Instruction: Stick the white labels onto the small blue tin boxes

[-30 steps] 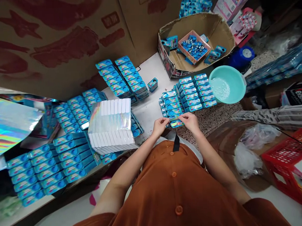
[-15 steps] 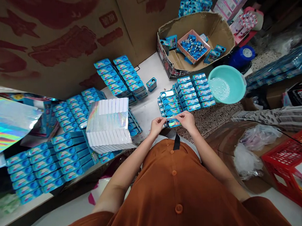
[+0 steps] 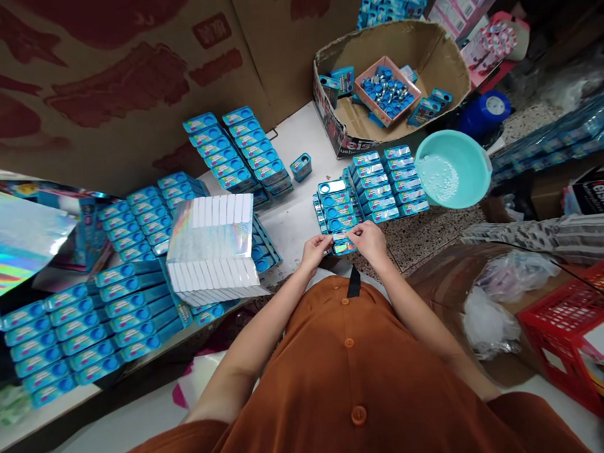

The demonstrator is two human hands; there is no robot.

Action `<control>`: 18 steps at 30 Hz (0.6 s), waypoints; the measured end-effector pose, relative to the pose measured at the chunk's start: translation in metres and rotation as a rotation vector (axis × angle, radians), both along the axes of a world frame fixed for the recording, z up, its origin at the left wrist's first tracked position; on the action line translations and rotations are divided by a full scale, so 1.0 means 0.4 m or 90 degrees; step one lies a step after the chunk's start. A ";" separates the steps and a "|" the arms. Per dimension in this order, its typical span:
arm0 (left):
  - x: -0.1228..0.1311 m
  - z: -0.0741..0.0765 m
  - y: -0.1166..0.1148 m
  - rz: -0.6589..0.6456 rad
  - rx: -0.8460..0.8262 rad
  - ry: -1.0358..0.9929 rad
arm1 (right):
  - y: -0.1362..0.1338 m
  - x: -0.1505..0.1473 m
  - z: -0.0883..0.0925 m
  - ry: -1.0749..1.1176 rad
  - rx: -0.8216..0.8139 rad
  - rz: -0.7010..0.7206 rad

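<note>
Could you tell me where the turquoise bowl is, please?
The bowl sits upper right in the head view, beside the blue tins, below the cardboard box.

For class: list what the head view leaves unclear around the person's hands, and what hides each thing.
Head view:
The blue tin held by the left hand and right hand: partly hidden by fingers.
Beads in the teal basin: too small to identify.
Pieces in the pink tray: too small.
Printing on the stacked tins: too small to read.

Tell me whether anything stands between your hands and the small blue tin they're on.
Nothing visible does: the left hand and right hand both touch the small blue tin, at the near end of the stacked tins.
</note>
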State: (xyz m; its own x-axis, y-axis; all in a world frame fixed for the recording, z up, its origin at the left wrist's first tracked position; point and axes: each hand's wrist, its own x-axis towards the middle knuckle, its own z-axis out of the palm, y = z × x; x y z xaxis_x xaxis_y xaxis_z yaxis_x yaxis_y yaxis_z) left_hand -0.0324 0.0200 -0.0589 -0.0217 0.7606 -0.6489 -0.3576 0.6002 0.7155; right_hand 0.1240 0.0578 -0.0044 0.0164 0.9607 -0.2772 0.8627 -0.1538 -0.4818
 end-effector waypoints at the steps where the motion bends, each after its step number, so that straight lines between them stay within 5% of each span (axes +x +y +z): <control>1: 0.002 -0.003 -0.002 0.001 -0.001 -0.001 | 0.002 -0.001 0.000 -0.005 -0.003 0.006; 9: 0.007 -0.010 -0.011 0.007 -0.054 -0.036 | 0.019 0.021 -0.024 0.054 -0.062 -0.069; 18: 0.057 -0.008 -0.016 0.075 -0.140 -0.029 | 0.001 0.026 -0.046 0.089 -0.017 -0.097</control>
